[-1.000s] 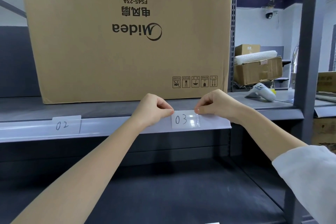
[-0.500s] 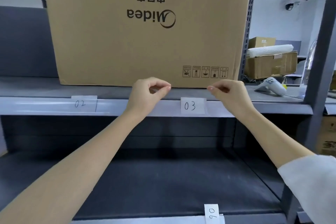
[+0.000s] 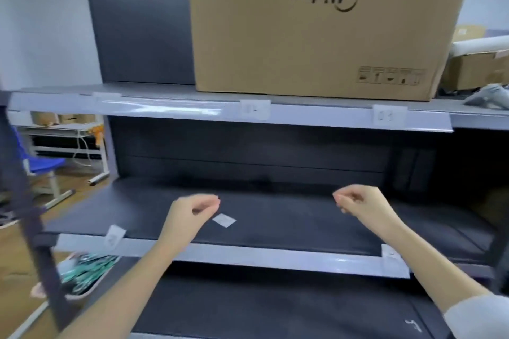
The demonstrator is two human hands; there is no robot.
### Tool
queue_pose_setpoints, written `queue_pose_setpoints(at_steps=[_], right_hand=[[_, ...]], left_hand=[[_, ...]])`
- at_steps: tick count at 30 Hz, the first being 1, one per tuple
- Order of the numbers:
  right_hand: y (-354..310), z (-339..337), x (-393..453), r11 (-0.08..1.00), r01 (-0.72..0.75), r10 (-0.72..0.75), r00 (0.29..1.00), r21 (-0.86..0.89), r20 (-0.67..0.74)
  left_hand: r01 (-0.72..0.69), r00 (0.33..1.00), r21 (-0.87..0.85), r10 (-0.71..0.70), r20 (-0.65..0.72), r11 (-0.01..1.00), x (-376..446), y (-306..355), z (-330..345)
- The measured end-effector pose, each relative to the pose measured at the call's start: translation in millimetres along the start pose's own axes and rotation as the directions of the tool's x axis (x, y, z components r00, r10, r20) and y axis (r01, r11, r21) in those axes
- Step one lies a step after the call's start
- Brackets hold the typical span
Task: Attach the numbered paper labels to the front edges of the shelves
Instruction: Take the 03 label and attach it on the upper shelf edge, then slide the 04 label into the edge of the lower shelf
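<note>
Hovering over the lower shelf (image 3: 275, 228), both hands (image 3: 192, 212) loosely curled, holding nothing, blurred white labels (image 3: 389, 115) on shelf edges

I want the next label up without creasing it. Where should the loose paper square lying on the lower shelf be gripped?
The paper square lies flat, turned diamond-wise. Probably best to pinch its near corner from the front with the left hand, which is nearest.

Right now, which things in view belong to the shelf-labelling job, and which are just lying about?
Job:
- white paper label 03 on the grey upper shelf edge
- loose white paper square on the dark lower shelf
- left hand, right hand, both empty

Lying about:
- big brown cardboard box
- blue chair
</note>
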State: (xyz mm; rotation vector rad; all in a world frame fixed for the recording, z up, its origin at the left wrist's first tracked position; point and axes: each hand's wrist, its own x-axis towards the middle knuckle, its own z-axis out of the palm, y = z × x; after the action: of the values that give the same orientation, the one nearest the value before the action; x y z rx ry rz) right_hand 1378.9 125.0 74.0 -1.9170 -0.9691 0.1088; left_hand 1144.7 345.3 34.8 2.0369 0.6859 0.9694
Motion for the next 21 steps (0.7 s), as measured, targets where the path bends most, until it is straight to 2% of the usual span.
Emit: queue_pose_setpoints(at_steps=[2,5,7,11,16,21], right_hand=[[-7,39,-21,0.997,-0.074,0.073,0.996,0.031,0.046],[-17,92,-47,0.987,-0.158,0.154,0.977,0.019,0.145],[-27,120,-61,0.984,-0.177,0.172,0.966,0.010,0.190],[-46,159,-68,0.983,-0.179,0.168,0.954,0.025,0.249],[-75,198,-63,0.989,-0.139,0.118,0.944,0.046,0.309],[-98,232,-50,0.995,-0.090,0.068,0.940,0.052,0.335]], left_hand=[[0.047,0.999,0.026,-0.047,0.002,0.999,-22,-32,-32],[0.146,0.986,0.067,-0.151,0.075,0.987,-55,-74,-66],[0.159,0.981,0.108,-0.169,0.092,0.981,-69,-95,-82],[0.163,0.981,0.124,-0.174,0.087,0.979,-88,-126,-103],[0.226,0.973,0.123,-0.230,0.014,0.966,-92,-139,-144],[0.206,0.978,0.133,-0.200,-0.052,0.970,-76,-158,-175]])
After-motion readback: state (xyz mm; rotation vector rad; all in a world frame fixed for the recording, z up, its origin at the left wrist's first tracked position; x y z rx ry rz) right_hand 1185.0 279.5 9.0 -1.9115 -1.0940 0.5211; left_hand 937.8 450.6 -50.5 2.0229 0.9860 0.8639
